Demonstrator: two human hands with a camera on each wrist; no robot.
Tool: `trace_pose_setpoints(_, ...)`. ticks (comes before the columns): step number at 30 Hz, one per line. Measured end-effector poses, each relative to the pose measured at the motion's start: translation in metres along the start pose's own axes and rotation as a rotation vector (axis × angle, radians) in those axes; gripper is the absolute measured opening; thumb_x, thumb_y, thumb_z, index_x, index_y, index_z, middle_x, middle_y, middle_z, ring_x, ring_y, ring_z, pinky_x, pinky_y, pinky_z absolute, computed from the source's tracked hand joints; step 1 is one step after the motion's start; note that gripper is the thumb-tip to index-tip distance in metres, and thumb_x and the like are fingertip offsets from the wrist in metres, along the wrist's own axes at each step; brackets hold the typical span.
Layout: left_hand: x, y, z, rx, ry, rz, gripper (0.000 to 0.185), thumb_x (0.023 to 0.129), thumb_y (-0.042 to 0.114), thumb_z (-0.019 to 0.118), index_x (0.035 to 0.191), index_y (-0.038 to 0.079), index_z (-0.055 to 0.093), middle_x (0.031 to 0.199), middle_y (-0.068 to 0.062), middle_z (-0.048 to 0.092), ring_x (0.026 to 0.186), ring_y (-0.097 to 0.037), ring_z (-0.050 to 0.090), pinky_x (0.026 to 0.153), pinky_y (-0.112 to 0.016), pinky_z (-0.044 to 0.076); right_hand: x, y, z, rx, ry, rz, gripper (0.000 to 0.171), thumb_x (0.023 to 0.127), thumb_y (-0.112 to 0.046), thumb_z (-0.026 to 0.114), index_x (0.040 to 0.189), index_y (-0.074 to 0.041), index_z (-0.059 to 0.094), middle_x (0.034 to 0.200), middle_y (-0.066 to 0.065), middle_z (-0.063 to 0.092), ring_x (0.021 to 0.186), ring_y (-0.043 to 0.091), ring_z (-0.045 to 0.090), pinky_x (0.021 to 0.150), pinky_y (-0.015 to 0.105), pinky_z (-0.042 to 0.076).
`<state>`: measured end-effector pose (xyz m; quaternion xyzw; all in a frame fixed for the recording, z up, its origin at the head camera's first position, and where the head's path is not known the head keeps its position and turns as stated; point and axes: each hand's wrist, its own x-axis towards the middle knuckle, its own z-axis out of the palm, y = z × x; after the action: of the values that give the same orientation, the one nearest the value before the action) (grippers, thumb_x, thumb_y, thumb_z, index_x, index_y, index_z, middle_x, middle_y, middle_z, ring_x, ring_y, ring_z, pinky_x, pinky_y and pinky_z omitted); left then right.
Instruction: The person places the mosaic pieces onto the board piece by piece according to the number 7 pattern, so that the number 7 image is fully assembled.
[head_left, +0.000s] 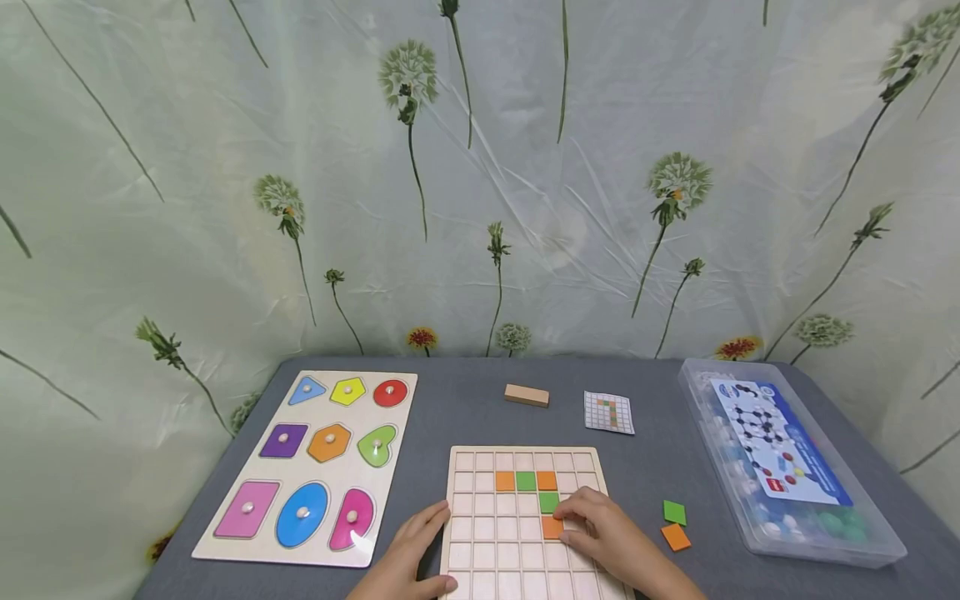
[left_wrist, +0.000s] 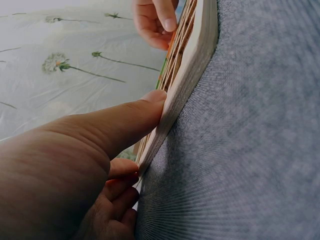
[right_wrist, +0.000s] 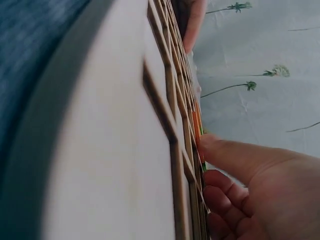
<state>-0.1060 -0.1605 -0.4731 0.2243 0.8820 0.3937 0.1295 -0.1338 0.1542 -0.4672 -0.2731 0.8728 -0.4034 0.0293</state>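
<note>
I see a wooden grid board low in the centre of the frame on a grey table. The right hand presses an orange tile into a cell below a green tile. The left hand rests against the board's left edge. Right of the board lie a loose green tile and a loose orange tile. Far left, a shape puzzle. Above the board, a wooden block and a pattern card. Far right, a clear plastic box.

grid board: near edge cut off | pattern card: too small | box contents: blurred
</note>
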Motion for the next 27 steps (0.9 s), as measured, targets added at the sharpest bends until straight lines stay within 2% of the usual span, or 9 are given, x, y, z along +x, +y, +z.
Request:
trace_pose_setpoints(5, 0.001, -0.001, 0.001, 0.009, 0.006, 0.009, 0.083, 0.077, 0.045, 0.065, 0.137, -0.002, 0.032, 0.136, -0.02, 0.031, 0.116, -0.041, 0.03, 0.085, -0.059, 0.033, -0.003, -0.003, -0.014, 0.032, 0.007, 0.016, 0.029, 0.084, -0.03, 0.062, 0.107, -0.013, 0.061, 0.102, -0.003, 0.056, 0.089, 0.013, 0.054, 0.072, 0.028, 0.045)
trace_pose_setpoints(9, 0.001, -0.001, 0.001, 0.013, 0.008, 0.009, 0.083, 0.077, 0.046, 0.065, 0.137, -0.002, 0.032, 0.135, -0.02, 0.031, 0.116, -0.041, 0.03, 0.085, -0.059, 0.033, -0.008, -0.002, -0.028, -0.057, 0.084, 0.046, 0.031, 0.082, -0.023, 0.065, 0.11, -0.01, 0.06, 0.106, -0.003, 0.055, 0.094, 0.017, 0.055, 0.072, 0.032, 0.047)
trace_pose_setpoints(12, 0.0, -0.001, 0.001, 0.012, 0.009, 0.013, 0.083, 0.077, 0.046, 0.065, 0.137, -0.002, 0.033, 0.135, -0.02, 0.031, 0.116, -0.041, 0.03, 0.085, -0.059, 0.033, -0.014, 0.0, -0.039, -0.123, 0.152, 0.115, 0.032, 0.078, -0.017, 0.069, 0.109, -0.011, 0.061, 0.104, -0.006, 0.055, 0.095, 0.017, 0.054, 0.075, 0.034, 0.046)
trace_pose_setpoints(15, 0.0, -0.002, 0.001, 0.018, 0.014, 0.02, 0.082, 0.077, 0.045, 0.065, 0.136, -0.002, 0.033, 0.135, -0.02, 0.032, 0.116, -0.04, 0.03, 0.085, -0.058, 0.034, -0.023, 0.005, -0.049, -0.137, 0.193, 0.203, 0.032, 0.077, -0.016, 0.07, 0.108, -0.013, 0.062, 0.103, -0.007, 0.055, 0.095, 0.017, 0.054, 0.075, 0.034, 0.046)
trace_pose_setpoints(16, 0.0, -0.002, 0.001, 0.018, 0.015, 0.021, 0.083, 0.077, 0.045, 0.065, 0.136, -0.002, 0.033, 0.135, -0.02, 0.032, 0.116, -0.04, 0.03, 0.085, -0.058, 0.034, -0.026, 0.006, -0.052, -0.127, 0.2, 0.234, 0.032, 0.077, -0.016, 0.07, 0.108, -0.013, 0.062, 0.103, -0.006, 0.055, 0.091, 0.016, 0.055, 0.07, 0.032, 0.047)
trace_pose_setpoints(19, 0.0, -0.002, 0.001, 0.022, 0.015, 0.02, 0.083, 0.077, 0.046, 0.065, 0.136, -0.003, 0.032, 0.135, -0.02, 0.031, 0.116, -0.04, 0.031, 0.084, -0.058, 0.034, -0.034, 0.013, -0.06, -0.156, 0.223, 0.28, 0.032, 0.077, -0.018, 0.07, 0.107, -0.013, 0.062, 0.103, -0.004, 0.056, 0.088, 0.016, 0.054, 0.068, 0.031, 0.046)
trace_pose_setpoints(22, 0.0, -0.002, 0.001, 0.017, 0.01, 0.015, 0.083, 0.077, 0.046, 0.064, 0.137, -0.002, 0.032, 0.136, -0.02, 0.031, 0.116, -0.041, 0.03, 0.084, -0.059, 0.034, -0.041, 0.021, -0.065, -0.195, 0.232, 0.313, 0.031, 0.077, -0.019, 0.071, 0.106, -0.013, 0.063, 0.102, -0.003, 0.056, 0.086, 0.016, 0.054, 0.069, 0.031, 0.046)
trace_pose_setpoints(23, 0.0, -0.002, 0.001, 0.018, 0.011, 0.017, 0.083, 0.077, 0.046, 0.064, 0.137, -0.003, 0.032, 0.136, -0.02, 0.031, 0.116, -0.041, 0.03, 0.084, -0.059, 0.034, -0.043, 0.024, -0.066, -0.224, 0.242, 0.311, 0.031, 0.076, -0.018, 0.071, 0.106, -0.012, 0.063, 0.1, -0.004, 0.057, 0.089, 0.016, 0.054, 0.073, 0.032, 0.045)
trace_pose_setpoints(27, 0.0, -0.002, 0.001, 0.019, 0.016, 0.025, 0.082, 0.078, 0.045, 0.064, 0.136, -0.003, 0.032, 0.135, -0.021, 0.031, 0.116, -0.041, 0.031, 0.084, -0.059, 0.034, -0.051, 0.034, -0.068, -0.273, 0.265, 0.309, 0.031, 0.074, -0.015, 0.073, 0.103, -0.011, 0.064, 0.097, -0.005, 0.057, 0.089, 0.015, 0.054, 0.074, 0.033, 0.045)
